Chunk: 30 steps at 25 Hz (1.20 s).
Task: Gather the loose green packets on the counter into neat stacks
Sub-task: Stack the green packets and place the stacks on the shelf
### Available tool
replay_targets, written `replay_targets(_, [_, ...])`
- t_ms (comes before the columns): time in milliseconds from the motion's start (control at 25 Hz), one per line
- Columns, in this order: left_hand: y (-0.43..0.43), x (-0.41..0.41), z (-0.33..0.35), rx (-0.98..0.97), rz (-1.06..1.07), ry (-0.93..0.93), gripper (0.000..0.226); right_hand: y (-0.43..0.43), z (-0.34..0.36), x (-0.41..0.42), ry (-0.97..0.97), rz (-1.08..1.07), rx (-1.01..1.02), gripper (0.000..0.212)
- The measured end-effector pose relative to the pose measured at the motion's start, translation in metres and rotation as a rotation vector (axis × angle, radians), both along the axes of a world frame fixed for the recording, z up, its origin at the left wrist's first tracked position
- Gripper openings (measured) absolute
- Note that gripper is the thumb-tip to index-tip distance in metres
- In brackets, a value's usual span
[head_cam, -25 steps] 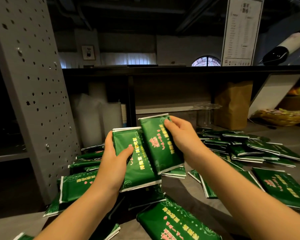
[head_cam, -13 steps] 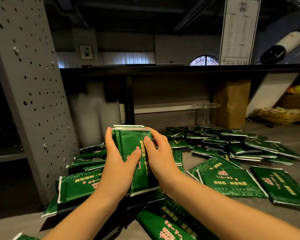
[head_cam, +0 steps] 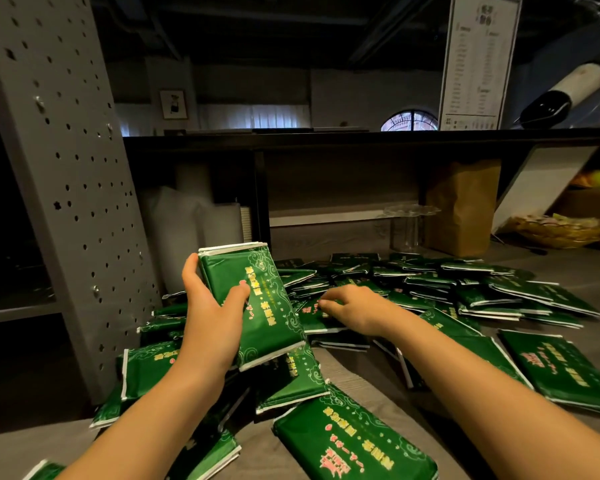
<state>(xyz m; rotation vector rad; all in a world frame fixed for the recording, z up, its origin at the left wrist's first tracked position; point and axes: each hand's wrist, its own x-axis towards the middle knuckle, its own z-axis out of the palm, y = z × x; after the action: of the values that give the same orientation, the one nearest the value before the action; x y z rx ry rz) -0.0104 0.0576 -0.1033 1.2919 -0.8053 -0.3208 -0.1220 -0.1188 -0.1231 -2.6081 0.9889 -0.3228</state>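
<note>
My left hand (head_cam: 208, 317) grips a small stack of green packets (head_cam: 257, 306), held tilted above the grey counter (head_cam: 361, 375); the thumb lies across its front. Just right of the stack, my right hand (head_cam: 357, 310) reaches palm down. Its fingertips curl onto a loose green packet (head_cam: 310, 318) lying on the heap. Several more packets (head_cam: 465, 285) are scattered across the back right. One packet (head_cam: 354, 441) lies near the front and another (head_cam: 561, 368) at the right. More packets (head_cam: 146, 368) are piled under my left arm.
A grey perforated panel (head_cam: 66, 168) stands close on the left. A dark shelf (head_cam: 326, 136) runs overhead behind the counter. Under it are a brown paper bag (head_cam: 465, 209), a clear glass stand (head_cam: 409, 220) and a golden basket (head_cam: 561, 230).
My right hand added its packet to the stack, then let go and moved right and down onto a loose packet. My left hand still holds the stack, now tilted more.
</note>
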Motion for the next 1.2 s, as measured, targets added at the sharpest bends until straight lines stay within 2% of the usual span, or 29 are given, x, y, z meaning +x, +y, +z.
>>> replay_targets(160, [0.000,-0.002,0.000,0.007,-0.006,0.004,0.066,-0.004,-0.008,-0.001,0.036,-0.214,-0.026,0.055])
replay_targets(320, [-0.001,-0.002,-0.002,0.004,-0.015,0.014,0.067,-0.006,-0.004,-0.008,-0.006,-0.246,0.062,0.081])
replay_targets(400, [-0.001,-0.001,-0.002,0.008,-0.022,0.023,0.066,-0.009,0.002,-0.014,-0.104,-0.247,0.110,0.085])
replay_targets(520, [-0.002,0.000,-0.003,0.001,-0.052,0.051,0.064,-0.010,0.013,-0.020,-0.406,-0.219,0.276,0.071])
replay_targets(680, [-0.003,0.002,-0.003,-0.001,-0.080,0.066,0.062,0.005,0.039,-0.026,-0.875,-0.062,0.678,0.024])
replay_targets(800, [-0.004,0.002,-0.003,-0.001,-0.104,0.070,0.061,0.032,0.048,-0.020,-1.009,0.097,0.835,0.018])
replay_targets(880, [-0.005,0.000,-0.003,-0.015,-0.126,0.096,0.059,0.050,0.043,-0.006,-0.998,0.164,0.799,0.023])
replay_targets(1080, [-0.007,-0.003,-0.006,-0.082,-0.149,0.128,0.049,0.093,0.021,0.021,-0.908,0.175,0.426,0.036])
replay_targets(1200, [-0.006,-0.004,-0.006,-0.046,-0.136,0.039,0.062,0.103,0.018,0.025,-0.898,0.214,0.393,0.034])
